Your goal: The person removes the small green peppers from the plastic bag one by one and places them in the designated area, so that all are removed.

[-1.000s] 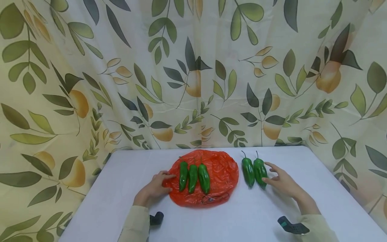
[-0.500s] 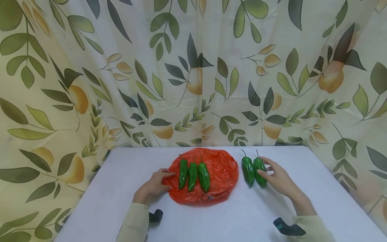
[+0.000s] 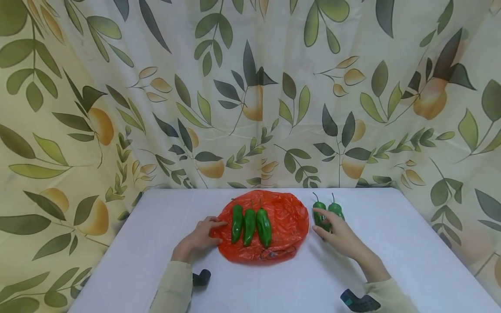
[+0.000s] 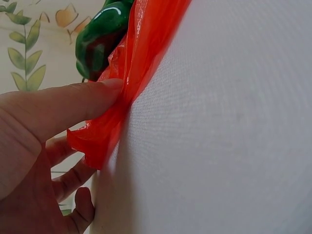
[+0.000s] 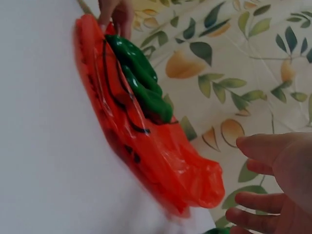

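A crumpled red plastic bag point(image 3: 287, 226) lies flat on the white table, bearing three green chili peppers point(image 3: 249, 227). My left hand point(image 3: 199, 239) is at the bag's left edge; in the left wrist view its thumb point(image 4: 73, 105) and fingers pinch the red plastic. Two more green peppers lie right of the bag, the nearer one point(image 3: 318, 217) beside the farther one point(image 3: 335, 208). Over them is my right hand point(image 3: 338, 237), its thumb and fingers spread apart and partly hiding both. Nothing is held in the right hand point(image 5: 287, 180) in the right wrist view.
White cloth covers the table point(image 3: 250, 291). A leaf-and-fruit patterned curtain point(image 3: 250, 108) rises behind it and along both sides. Black wrist devices show at the left sleeve point(image 3: 201, 278) and the right sleeve point(image 3: 359, 302).
My right hand has moved left from the rightmost pepper to over the one nearer the bag. The left hand stays at the bag's edge, and the peppers lie where they were.
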The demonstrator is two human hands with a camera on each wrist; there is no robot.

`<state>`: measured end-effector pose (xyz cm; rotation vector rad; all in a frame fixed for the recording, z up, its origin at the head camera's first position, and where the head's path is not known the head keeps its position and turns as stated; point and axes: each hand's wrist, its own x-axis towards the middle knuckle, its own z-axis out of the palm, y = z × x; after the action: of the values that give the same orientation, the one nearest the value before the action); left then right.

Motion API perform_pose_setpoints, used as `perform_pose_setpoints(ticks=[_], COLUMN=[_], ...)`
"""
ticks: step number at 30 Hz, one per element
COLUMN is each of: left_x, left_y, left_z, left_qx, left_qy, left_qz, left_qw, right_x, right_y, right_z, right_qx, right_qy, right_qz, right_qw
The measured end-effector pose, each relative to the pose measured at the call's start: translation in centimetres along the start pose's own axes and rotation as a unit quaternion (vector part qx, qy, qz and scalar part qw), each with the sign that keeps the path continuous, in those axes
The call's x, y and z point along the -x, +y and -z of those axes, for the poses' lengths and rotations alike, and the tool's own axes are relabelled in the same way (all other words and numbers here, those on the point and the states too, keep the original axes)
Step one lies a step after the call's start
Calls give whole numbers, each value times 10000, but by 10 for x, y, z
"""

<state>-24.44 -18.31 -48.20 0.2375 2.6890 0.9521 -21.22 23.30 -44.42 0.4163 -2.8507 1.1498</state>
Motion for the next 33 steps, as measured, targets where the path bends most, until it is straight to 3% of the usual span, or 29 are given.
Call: perform_pose_setpoints(ticks=[4,15,22,33], left_x=[0,-1,-1,-1], left_y=[0,1,0,-2], left_z=[-1,-1,1,-2], left_qx=[16,44,-16,17], left_qy=[-13,-21,-10,-4], left_qz=[0,129,68,-68], left_qw=[10000,9999,10000,10000], right_x=[0,-12,-22,-26], right_y=[-6,-37,-51,-56], right_z=[-11,-37,-54,-78], right_qx=[-17,-131,-528,-722], right_qy=[-22,-530,-687,-748], right_qz=[217,326,194,303], right_qw=[9998,9980,9960,9941])
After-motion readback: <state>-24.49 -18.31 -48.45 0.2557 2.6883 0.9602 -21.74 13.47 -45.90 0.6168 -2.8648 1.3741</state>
